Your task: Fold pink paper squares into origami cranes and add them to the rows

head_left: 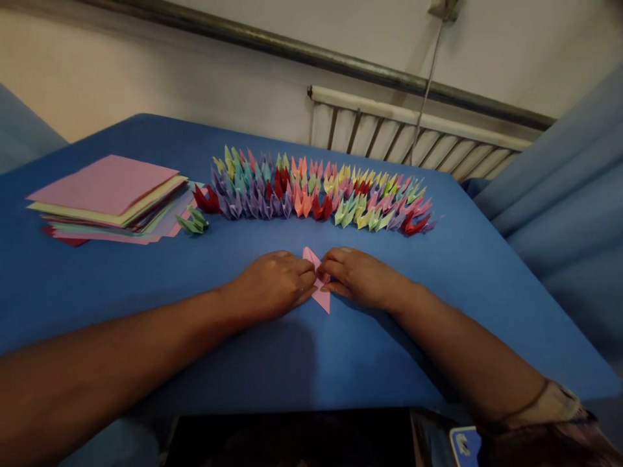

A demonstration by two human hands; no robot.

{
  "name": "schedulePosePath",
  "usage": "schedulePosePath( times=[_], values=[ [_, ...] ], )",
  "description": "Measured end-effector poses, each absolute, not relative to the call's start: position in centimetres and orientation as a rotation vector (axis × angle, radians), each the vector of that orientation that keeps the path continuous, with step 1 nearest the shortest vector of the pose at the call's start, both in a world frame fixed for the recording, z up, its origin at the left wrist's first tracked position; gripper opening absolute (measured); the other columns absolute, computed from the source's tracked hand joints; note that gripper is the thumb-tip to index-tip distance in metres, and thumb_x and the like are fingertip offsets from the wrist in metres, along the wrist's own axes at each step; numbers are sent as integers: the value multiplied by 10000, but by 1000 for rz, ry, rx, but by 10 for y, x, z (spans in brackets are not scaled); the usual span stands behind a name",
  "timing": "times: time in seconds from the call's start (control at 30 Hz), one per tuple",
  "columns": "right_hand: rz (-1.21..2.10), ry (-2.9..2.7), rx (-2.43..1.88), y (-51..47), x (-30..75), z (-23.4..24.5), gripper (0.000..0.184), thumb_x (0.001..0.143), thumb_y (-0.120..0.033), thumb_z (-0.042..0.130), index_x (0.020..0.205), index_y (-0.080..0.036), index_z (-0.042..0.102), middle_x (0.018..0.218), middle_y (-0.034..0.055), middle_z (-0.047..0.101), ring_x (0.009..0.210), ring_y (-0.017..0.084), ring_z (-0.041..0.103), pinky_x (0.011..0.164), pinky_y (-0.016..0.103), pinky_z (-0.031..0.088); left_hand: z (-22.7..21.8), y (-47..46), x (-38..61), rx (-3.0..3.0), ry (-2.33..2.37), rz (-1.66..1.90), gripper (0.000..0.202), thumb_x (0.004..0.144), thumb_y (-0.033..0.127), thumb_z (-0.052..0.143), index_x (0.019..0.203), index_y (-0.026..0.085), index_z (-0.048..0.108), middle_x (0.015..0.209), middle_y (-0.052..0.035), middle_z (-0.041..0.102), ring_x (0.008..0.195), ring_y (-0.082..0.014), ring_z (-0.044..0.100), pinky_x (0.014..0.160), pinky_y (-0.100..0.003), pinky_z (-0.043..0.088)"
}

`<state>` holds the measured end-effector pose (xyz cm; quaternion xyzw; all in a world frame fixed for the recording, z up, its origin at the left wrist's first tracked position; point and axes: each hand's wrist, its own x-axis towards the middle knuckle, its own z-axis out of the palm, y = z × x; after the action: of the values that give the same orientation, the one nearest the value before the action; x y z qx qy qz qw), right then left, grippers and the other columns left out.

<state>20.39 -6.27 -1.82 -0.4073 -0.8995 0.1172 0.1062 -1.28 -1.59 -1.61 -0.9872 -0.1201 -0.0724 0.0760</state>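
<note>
A small piece of pink origami paper (323,301), folded into a narrow diamond shape, lies on the blue table between my hands. My left hand (275,284) grips its left side with bent fingers. From the right, my right hand (357,275) pinches the other side, thumb and fingertips at the paper's middle. The two hands almost meet there and cover part of the folds. Beyond them stand rows of folded paper cranes (302,201) in many colours. A single green crane (193,222) sits apart at the left end of the rows.
A stack of square coloured paper (104,185), pink on top, lies at the left of the blue table (233,383). Behind the table are a radiator (374,133) and a long pipe (272,42) on the wall. A blue curtain (564,194) hangs at the right.
</note>
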Motion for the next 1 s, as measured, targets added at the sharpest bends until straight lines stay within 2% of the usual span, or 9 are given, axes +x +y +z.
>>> schedulePosePath(
  times=[0.1,0.33,0.43,0.67,0.87,1.0],
  values=[
    [306,-2664,-1245,-62,201,-20,188,960,-319,552,1021,-171,650,987,79,618,911,206,560,851,350,470,-15,-16,-14,-2987,-323,-203,258,982,309,477,868,169,662,818,-47,669,742,-180,607,732,-331,447],
    [395,-2621,-1194,-65,205,-15,193,927,-304,580,1046,-169,651,999,87,601,907,208,548,842,361,464,-14,-19,-13,-2981,-253,-163,216,968,140,447,901,163,651,860,-49,673,756,-173,599,735,-323,436],
    [394,-2637,-1176,-66,207,-14,240,912,-316,592,1090,-161,641,1028,96,594,923,216,547,850,369,467,-18,-19,-12,-2950,-267,-174,234,976,160,434,866,158,640,826,-48,667,733,-174,595,716,-327,432],
    [262,-2678,-1204,-63,203,-18,235,950,-331,559,1052,-146,661,979,92,611,900,206,557,845,357,464,-22,-20,-11,-2933,-341,-229,272,989,235,432,855,140,648,780,-58,662,697,-180,601,705,-333,446],
    [159,-2732,-1199,-64,201,-19,284,989,-358,490,1040,-150,676,964,92,638,872,202,563,810,348,459,-14,-21,-13,-3059,-493,-201,265,956,364,501,948,153,661,903,-74,688,820,-219,640,784,-362,487],
    [141,-2732,-1191,-65,201,-21,296,1007,-343,444,1003,-169,685,943,83,650,841,197,554,781,347,444,-16,-22,-13,-3071,-562,-165,279,980,309,442,978,141,665,947,-85,694,861,-232,648,798,-376,502]
  ],
)
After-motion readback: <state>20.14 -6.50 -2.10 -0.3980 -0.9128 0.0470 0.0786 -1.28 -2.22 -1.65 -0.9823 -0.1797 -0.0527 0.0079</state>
